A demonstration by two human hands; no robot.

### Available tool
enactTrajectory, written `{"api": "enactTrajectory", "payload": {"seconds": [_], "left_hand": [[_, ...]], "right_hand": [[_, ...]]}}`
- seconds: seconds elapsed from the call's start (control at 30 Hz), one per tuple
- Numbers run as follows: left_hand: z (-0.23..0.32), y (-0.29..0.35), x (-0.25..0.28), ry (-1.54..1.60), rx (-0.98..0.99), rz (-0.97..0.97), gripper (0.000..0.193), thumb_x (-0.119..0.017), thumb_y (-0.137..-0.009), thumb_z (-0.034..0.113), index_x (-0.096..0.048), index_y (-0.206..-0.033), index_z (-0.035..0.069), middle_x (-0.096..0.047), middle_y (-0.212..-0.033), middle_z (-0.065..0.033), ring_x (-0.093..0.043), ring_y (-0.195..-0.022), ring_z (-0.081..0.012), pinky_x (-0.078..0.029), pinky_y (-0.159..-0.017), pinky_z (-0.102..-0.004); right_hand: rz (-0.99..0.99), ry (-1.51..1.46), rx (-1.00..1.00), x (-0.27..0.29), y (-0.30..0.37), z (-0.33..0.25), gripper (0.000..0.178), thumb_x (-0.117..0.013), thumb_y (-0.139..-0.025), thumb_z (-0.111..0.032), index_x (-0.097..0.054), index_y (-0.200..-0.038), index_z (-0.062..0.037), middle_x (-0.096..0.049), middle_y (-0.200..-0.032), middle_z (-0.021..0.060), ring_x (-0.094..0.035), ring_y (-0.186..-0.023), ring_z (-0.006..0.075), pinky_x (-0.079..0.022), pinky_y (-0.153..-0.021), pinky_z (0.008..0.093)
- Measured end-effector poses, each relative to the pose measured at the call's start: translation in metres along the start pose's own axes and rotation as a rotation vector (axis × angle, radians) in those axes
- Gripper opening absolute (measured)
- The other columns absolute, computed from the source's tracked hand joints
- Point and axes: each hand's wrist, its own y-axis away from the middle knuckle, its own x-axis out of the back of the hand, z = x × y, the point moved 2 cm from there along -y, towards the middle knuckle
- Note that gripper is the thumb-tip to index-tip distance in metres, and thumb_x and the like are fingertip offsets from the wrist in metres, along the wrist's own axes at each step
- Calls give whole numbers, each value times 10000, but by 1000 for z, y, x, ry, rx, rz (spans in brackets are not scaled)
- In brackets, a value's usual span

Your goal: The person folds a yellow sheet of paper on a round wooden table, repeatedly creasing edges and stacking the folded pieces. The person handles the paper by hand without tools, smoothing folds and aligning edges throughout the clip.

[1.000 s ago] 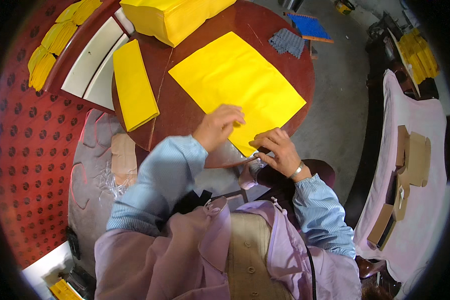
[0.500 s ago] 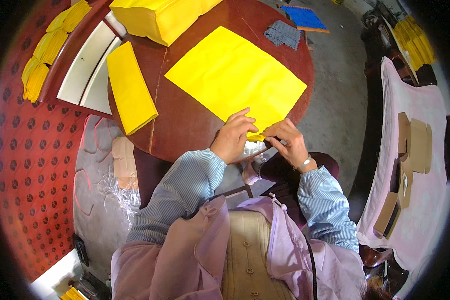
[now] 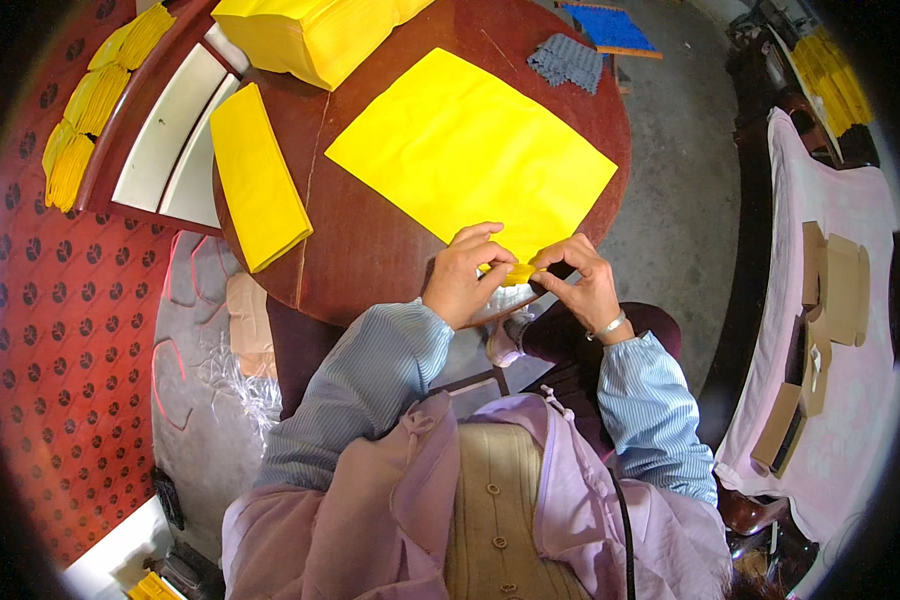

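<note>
Sheet, yellow, is lying on the table in the head view, near corner sitting folded. Your left hand and right hand are both pinching that fold. It's looking light, limp, easily creased; edges are likely offering your best hold. Red-brown tabletop is carrying a folded yellow bundle at left. Cardboard boxes are resting on pink cloth, right.

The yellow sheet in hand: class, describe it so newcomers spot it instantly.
On the dark red table, the yellow sheet lies spread across the middle. Its near corner is in the left hand and right hand. Unlike the narrow yellow piece leftward and bulky yellow pile beyond, it is broad and mostly flat.
</note>
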Motion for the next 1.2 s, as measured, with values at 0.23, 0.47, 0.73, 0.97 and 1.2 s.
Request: {"api": "enactTrajectory", "payload": {"seconds": [0.23,0.47,0.73,0.97,1.2], "left_hand": [[-3,2,-5,21,33,54,96,-787,-906,99,-791,-992,54,-753,-1249,-200,-656,-1325,-314,-580,-978,-397],[-3,0,-5,13,82,58,98,-791,-907,113,-795,-992,64,-737,-1312,-182,-688,-1271,-299,-590,-958,-385],[-5,-2,1,168,268,7,157,-753,-945,97,-728,-1098,67,-740,-1266,-177,-709,-1229,-295,-592,-948,-373],[-5,-3,8,125,175,-93,165,-725,-943,55,-644,-1085,72,-712,-1260,-155,-702,-1220,-331,-569,-1015,-411],[-4,-3,3,77,43,-1,191,-759,-911,48,-659,-1073,51,-738,-1170,-137,-707,-1225,-315,-568,-1016,-408]], "right_hand": [[14,-2,-53,-2,2,-3,234,-887,-793,-54,-734,-970,-50,-747,-1004,49,-672,-952,241,-541,-863,355],[32,65,107,0,4,-6,226,-887,-809,-64,-761,-997,-50,-720,-1043,51,-657,-961,244,-533,-866,364],[35,51,31,-2,5,-7,168,-892,-794,-91,-813,-941,-72,-735,-1004,50,-659,-953,239,-537,-866,367],[31,-37,-115,-3,3,-1,180,-915,-783,-91,-798,-912,-47,-737,-998,55,-672,-957,219,-531,-871,352],[65,-33,-96,-4,4,-1,246,-923,-754,-69,-775,-950,-63,-743,-990,57,-686,-948,236,-543,-854,359]]}}
